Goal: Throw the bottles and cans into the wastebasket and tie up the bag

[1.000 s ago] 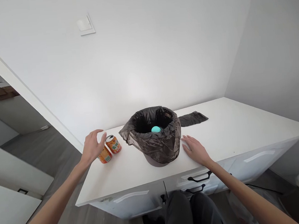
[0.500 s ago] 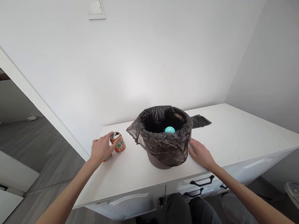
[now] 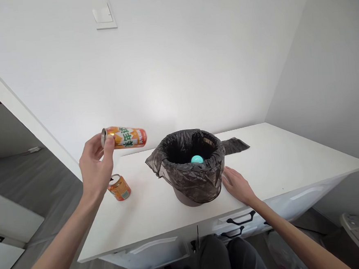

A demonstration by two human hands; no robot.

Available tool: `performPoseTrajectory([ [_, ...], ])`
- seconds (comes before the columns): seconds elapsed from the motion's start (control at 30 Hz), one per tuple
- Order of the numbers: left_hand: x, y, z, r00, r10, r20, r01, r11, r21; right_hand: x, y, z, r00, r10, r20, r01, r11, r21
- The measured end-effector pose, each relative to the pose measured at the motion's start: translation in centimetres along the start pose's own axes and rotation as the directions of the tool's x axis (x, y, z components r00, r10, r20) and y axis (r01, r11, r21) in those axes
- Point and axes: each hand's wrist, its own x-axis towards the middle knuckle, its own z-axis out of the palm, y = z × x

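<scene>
I see a ball (image 3: 197,159) inside the bin (image 3: 186,198), left hand (image 3: 94,165) gripping a can (image 3: 128,137) at its ten o'clock, right hand (image 3: 238,185) slack at four.

Upper cylindrical orange metal can (image 3: 127,138): white and yellow patches, green characters, reddish base, silver top. Lower cylindrical orange metal can (image 3: 120,190): pale-green panel. Crinkled black plastic liner (image 3: 198,184): brownish where sheer. Tapered plastic bucket (image 3: 186,200): grey-brown. Rounded object (image 3: 197,159): plain turquoise. Flat countertop (image 3: 261,161): plain white.

The liner (image 3: 198,184) partly hides what seems a ball (image 3: 197,159).
</scene>
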Motion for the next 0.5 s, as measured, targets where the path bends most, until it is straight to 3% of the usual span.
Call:
performPoseTrajectory([
  [0.07,-0.1,4.8,1.1,1.000,0.009,0.018,-0.007,0.995,-0.095,0.0,0.2,0.2,1.000,0.003,0.004,-0.003,1.000,0.000],
  [0.1,-0.4,6.7,1.9,0.997,0.030,0.076,-0.022,0.995,-0.100,0.0,0.4,0.3,1.000,0.004,0.003,-0.004,1.000,-0.001],
  [0.2,-1.6,9.4,4.3,0.971,0.077,0.225,-0.072,0.997,-0.031,0.0,0.7,0.5,1.000,0.002,-0.011,-0.002,1.000,-0.006],
  [0.27,-2.4,8.8,5.2,0.948,0.102,0.303,-0.120,0.992,0.041,0.0,0.7,0.6,1.000,0.003,-0.019,-0.003,1.000,-0.009],
  [0.33,-2.7,7.0,5.2,0.936,0.119,0.332,-0.168,0.978,0.124,0.1,0.5,0.4,1.000,0.008,-0.018,-0.008,1.000,-0.010],
  [0.5,-1.6,-0.7,1.6,0.967,0.047,0.249,-0.157,0.884,0.441,0.3,-0.6,-0.4,1.000,0.021,-0.003,-0.021,1.000,0.009],
])
